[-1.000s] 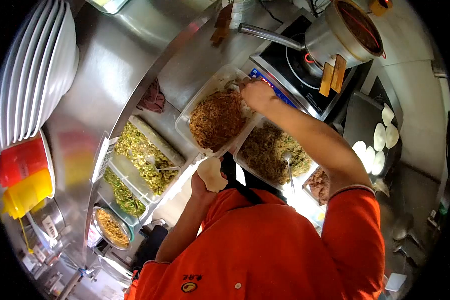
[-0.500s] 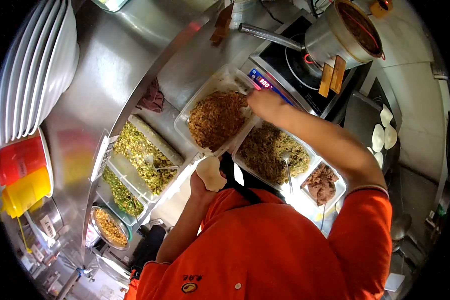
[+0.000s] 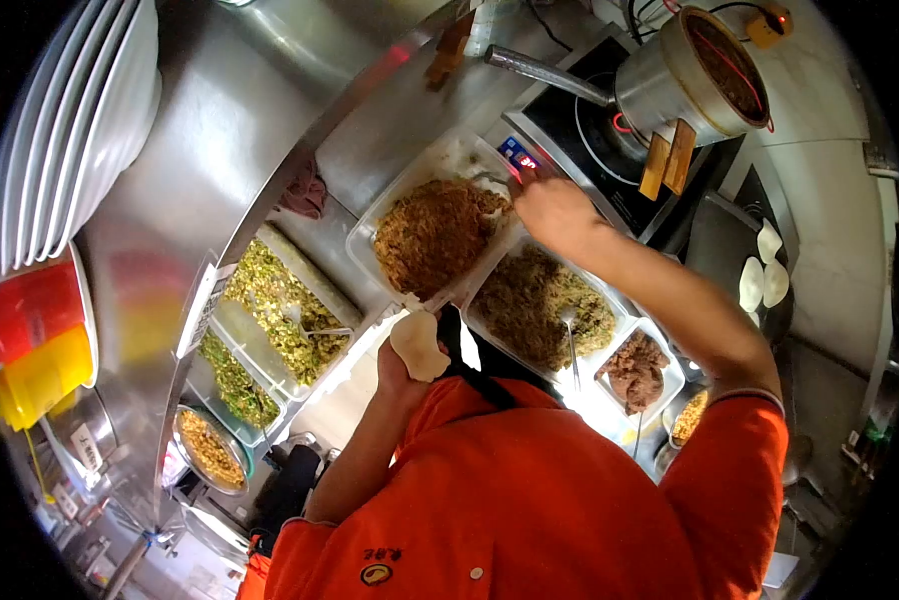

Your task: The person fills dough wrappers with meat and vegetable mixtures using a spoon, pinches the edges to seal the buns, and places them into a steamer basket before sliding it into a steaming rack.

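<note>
Thin dough wrapper [image 3: 419, 346] resting in the left hand [image 3: 397, 378], in front of the chest

The wrapper is lying across half-curled fingers, its edges drooping; it is probably light, soft and easy to tear or stretch, so support from beneath and a gentle pinch at the rim would suit it. The right hand [image 3: 558, 212] is bending its fingers together on a thin metal utensil [image 3: 490, 178], whose grip is partly hidden; it is hovering by the far corner of a clear tub [image 3: 460, 155] that is holding reddish-brown filling [image 3: 430, 235].

Beside that tub, another is holding darker greenish-brown filling [image 3: 530, 300], with a spoon [image 3: 573, 345] standing in it; a smaller tub [image 3: 674, 375] is holding brown paste [image 3: 636, 372]. On the left, a divided tub [image 3: 242, 330] is carrying chopped yellow-green filling [image 3: 280, 290]; farther out, a metal pot [image 3: 660, 95] is sitting on the cooktop [image 3: 595, 150], containing dark brown liquid.
</note>
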Demonstrator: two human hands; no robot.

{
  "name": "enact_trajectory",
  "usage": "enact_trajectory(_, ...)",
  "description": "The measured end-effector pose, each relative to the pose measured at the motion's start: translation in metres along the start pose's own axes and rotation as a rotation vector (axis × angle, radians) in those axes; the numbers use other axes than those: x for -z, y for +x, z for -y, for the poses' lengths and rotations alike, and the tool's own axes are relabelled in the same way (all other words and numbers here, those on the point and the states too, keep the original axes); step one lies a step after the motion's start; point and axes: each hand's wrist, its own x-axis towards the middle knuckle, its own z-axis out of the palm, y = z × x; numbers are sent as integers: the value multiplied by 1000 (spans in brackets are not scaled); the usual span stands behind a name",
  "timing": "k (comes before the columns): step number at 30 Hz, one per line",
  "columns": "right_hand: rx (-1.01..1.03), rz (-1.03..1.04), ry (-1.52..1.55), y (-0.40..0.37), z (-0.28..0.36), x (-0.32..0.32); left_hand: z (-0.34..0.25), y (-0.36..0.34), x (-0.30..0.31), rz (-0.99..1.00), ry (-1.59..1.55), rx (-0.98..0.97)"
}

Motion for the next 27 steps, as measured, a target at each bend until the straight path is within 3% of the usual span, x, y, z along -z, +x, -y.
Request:
enact_trajectory(2, 48, 46, -24, 4, 6, -12, -5, -3, -1, 15, -403, 132)
enact_trajectory(4, 76, 62, -138, 6, 10, -27, -13, -5, -14, 21, -391, 127)
enact_trajectory(9, 3, -17, -81, 47, -1, -39, -7, -8, -15, -76, -351, 107)
enact_trajectory(11, 97, 45, -71, 58, -3, -49, -10, -4, -15, -76, -289, 100)
enact_trajectory(16, 81, 115, -168, 20, 6, -29, -8, -5, -14, -38, -321, 95)
enact_trajectory(18, -119, 160, -86, 35, 5, -24, -8, -5, -18, -40, -260, 72)
enact_trajectory(19, -118, 156, -88, 35, 7, -24, -10, -5, -19, -61, -291, 92)
enact_trajectory(25, 133, 165, -6, 37, 12, -35, -6, -2, -10, -30, -298, 100)
enact_trajectory(27, 144, 288, 221, 49, 7, -37, -5, -1, -11, -48, -297, 88)
